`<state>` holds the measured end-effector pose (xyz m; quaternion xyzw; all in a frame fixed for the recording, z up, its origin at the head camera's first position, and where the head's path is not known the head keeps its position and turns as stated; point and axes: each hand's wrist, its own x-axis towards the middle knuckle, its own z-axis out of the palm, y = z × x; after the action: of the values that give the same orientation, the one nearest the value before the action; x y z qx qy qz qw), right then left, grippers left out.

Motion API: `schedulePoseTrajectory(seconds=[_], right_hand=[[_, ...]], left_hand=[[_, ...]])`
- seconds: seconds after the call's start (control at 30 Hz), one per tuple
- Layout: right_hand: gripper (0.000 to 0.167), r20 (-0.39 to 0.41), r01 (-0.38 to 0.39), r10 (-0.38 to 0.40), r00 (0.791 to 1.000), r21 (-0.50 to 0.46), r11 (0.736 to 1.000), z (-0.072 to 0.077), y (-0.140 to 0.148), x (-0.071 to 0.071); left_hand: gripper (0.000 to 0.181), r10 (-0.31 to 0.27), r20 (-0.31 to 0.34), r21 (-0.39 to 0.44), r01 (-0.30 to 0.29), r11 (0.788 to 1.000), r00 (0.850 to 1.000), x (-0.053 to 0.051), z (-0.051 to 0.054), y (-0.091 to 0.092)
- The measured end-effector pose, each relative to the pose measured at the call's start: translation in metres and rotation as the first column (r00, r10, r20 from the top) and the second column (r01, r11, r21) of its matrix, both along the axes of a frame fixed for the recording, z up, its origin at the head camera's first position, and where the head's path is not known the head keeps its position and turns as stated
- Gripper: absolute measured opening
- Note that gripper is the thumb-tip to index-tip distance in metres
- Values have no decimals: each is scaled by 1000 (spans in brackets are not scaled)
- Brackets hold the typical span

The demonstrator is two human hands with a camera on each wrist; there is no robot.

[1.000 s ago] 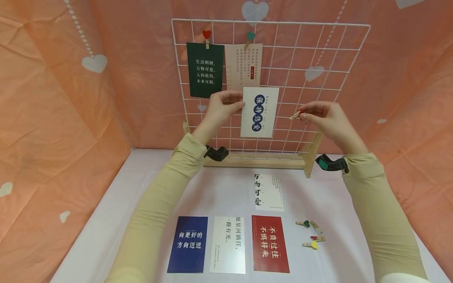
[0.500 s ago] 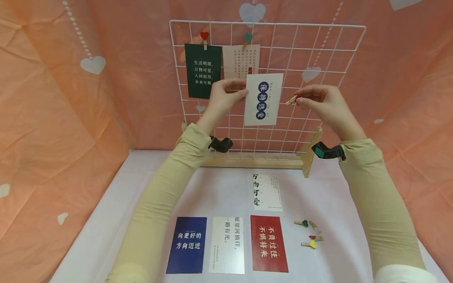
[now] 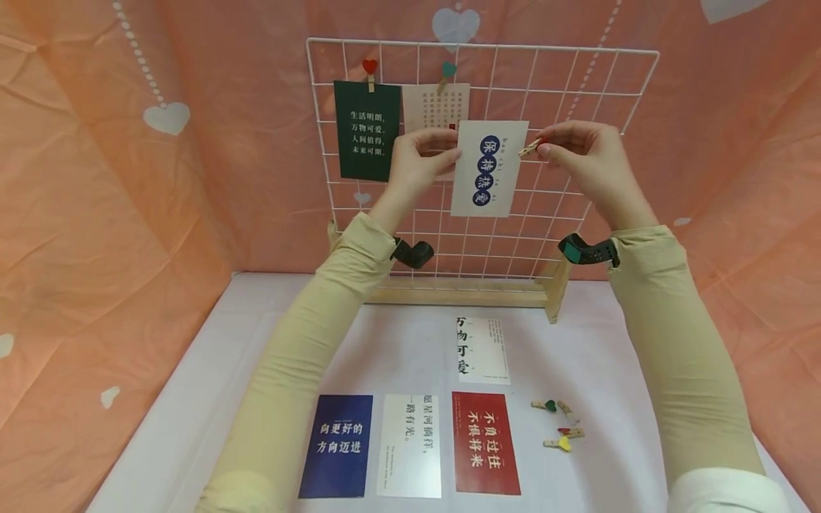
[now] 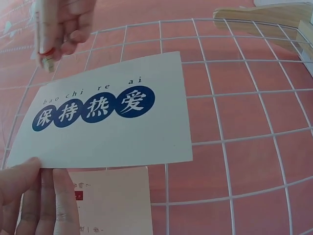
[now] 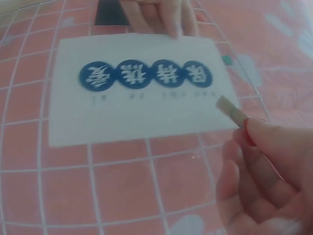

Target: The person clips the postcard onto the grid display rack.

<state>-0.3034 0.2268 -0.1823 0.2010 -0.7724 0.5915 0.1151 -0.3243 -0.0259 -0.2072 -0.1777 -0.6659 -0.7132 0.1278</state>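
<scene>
My left hand point(image 3: 415, 162) pinches the left edge of a white card point(image 3: 471, 192) with blue circles and characters, held upright before a white wire grid point(image 3: 577, 49). In the left wrist view the card point(image 4: 117, 142) hangs over the wires, apart from them or touching, I cannot tell. My right hand point(image 3: 590, 158) pinches a small wooden clothespin point(image 3: 529, 148) with a red piece on it, close to the card's right edge. The right wrist view has the clothespin point(image 5: 230, 108) at the card's corner. A green card point(image 3: 365, 135) and a beige card point(image 3: 426, 107), partly hidden, hang clipped on the grid.
On the white table lie a blue card point(image 3: 336, 463), a white card point(image 3: 410, 456), a red card point(image 3: 474, 477) and another white card point(image 3: 487, 356). Several heart clothespins point(image 3: 553, 444) lie at the right. The grid stands in a wooden base point(image 3: 462, 293).
Both hands have risen. The left hand has carried the white card up and to the right, and the right hand's clothespin has come closer to the card's upper right edge.
</scene>
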Motion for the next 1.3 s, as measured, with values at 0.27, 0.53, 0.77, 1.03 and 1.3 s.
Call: schedulePoseTrajectory(seconds=[0.27,0.53,0.77,1.03,1.3], right_hand=[[29,-44,22,-23,999,-26,999,21,-5,-8],[27,-77,95,-96,992,-23,995,36,-7,-16],[24,-83,129,-133,988,-51,990,46,-11,-19],[21,-128,182,-188,974,-51,982,53,-15,-28],[17,-140,250,-252,958,-29,968,54,-18,-36]], left_hand=[[27,7,-8,33,-7,999,1000,-10,2,9],[26,27,-35,26,-26,999,999,-14,8,13],[26,22,-30,30,-21,999,999,-15,14,15],[25,36,-54,38,-34,999,998,-21,19,19],[22,94,-60,2,-94,996,994,-23,21,25]])
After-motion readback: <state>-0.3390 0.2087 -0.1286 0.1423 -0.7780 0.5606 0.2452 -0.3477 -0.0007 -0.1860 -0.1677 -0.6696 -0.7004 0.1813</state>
